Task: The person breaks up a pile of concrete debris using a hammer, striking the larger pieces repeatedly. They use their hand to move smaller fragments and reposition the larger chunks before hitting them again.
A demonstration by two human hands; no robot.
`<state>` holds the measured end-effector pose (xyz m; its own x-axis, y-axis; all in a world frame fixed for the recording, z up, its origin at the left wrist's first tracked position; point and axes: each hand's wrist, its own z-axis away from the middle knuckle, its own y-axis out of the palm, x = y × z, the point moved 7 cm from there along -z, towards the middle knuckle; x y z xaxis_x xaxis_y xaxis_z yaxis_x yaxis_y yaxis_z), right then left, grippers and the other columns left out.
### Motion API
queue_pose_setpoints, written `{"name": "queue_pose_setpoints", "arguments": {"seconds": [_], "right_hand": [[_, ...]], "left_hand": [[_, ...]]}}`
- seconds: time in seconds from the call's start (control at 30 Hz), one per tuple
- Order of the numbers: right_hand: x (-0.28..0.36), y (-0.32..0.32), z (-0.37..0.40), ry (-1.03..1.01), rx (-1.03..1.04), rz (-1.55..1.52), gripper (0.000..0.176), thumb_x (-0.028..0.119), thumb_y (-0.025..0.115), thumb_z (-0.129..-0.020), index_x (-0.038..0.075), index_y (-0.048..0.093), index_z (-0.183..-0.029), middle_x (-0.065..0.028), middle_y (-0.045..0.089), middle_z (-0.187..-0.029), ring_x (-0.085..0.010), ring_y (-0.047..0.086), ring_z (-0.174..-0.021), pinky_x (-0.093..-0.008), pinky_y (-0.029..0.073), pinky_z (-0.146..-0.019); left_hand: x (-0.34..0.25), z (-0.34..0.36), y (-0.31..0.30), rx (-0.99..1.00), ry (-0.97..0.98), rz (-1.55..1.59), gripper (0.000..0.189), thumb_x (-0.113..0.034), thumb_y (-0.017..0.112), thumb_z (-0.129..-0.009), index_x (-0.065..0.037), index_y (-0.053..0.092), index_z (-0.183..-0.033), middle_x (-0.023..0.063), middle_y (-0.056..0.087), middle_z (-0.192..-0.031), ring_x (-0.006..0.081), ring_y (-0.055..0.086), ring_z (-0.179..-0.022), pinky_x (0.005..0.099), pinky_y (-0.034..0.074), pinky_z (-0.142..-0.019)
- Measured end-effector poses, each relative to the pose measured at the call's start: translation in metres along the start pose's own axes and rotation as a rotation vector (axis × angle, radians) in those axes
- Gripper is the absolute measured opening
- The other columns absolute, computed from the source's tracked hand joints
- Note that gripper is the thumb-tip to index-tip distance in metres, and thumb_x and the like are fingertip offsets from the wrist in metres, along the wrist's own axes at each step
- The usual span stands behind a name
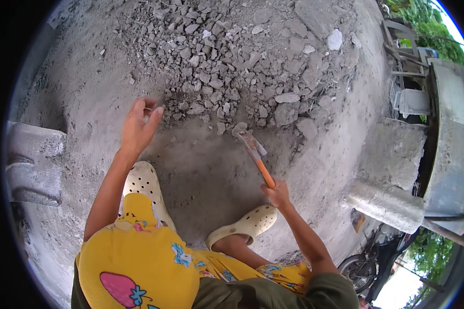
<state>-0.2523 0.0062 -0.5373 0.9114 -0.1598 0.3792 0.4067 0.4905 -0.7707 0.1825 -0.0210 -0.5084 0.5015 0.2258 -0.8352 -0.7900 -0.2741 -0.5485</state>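
Hammer (254, 154) is pointing at rubble (216, 67) edge; R hand (277, 193) is gripping hdl.
L hand (141, 126) is hovering half-open nr rubble; pale tub (414, 102) is sitting far R, contents unclear.

Way through: low over dirt (191, 165), between my left hand (141, 126) and hammer (255, 149).
Rubble (211, 62) blocks far side, hammer head at its edge. Nearer me, left clog (145, 180) and right clog (250, 222) obstruct; dirt gap between them.
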Motion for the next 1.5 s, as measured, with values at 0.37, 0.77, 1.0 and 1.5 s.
{"name": "queue_pose_setpoints", "arguments": {"seconds": [0.37,0.77,1.0,1.5], "right_hand": [[0.139,-0.107,0.028,-0.837,-0.279,-0.774,0.012,0.005,0.055,-0.077,0.005,0.044,-0.073,-0.0054,0.05,-0.059,-0.0146,0.048,-0.05,-0.029,0.044,-0.054],[0.028,-0.028,0.011,0.095,-0.105,-0.658,0.017,0.011,0.063,-0.073,0.003,0.05,-0.065,-0.0022,0.049,-0.055,-0.0083,0.046,-0.052,-0.0268,0.038,-0.049],[0.103,-0.063,0.02,-0.647,-0.274,-0.434,0.012,0.011,0.06,-0.077,0.003,0.053,-0.071,-0.0046,0.054,-0.061,-0.0134,0.049,-0.055,-0.0273,0.04,-0.051],[0.125,-0.087,-0.008,-0.335,-0.226,-0.783,0.009,0.007,0.06,-0.074,0.004,0.052,-0.074,-0.0017,0.049,-0.057,-0.0085,0.044,-0.051,-0.0259,0.037,-0.047]], "left_hand": [[0.001,-0.001,0.009,0.002,-0.021,0.01,0.03,-0.026,0.056,-0.082,0.001,0.054,-0.095,0.0126,0.058,-0.091,0.0213,0.058,-0.076,0.0322,0.045,-0.069],[0.025,0.003,-0.013,-0.06,-0.063,0.078,0.028,-0.024,0.055,-0.084,0.001,0.055,-0.094,0.0116,0.059,-0.088,0.0181,0.058,-0.077,0.0287,0.045,-0.07],[0.003,-0.008,-0.005,-0.083,-0.08,0.07,0.026,-0.025,0.055,-0.084,0.0,0.057,-0.092,0.011,0.059,-0.087,0.0182,0.059,-0.077,0.0286,0.045,-0.071],[0.036,0.007,-0.026,-0.117,-0.131,0.092,0.031,-0.029,0.055,-0.084,0.001,0.056,-0.092,0.0109,0.06,-0.086,0.0175,0.057,-0.078,0.0291,0.045,-0.072]]}}
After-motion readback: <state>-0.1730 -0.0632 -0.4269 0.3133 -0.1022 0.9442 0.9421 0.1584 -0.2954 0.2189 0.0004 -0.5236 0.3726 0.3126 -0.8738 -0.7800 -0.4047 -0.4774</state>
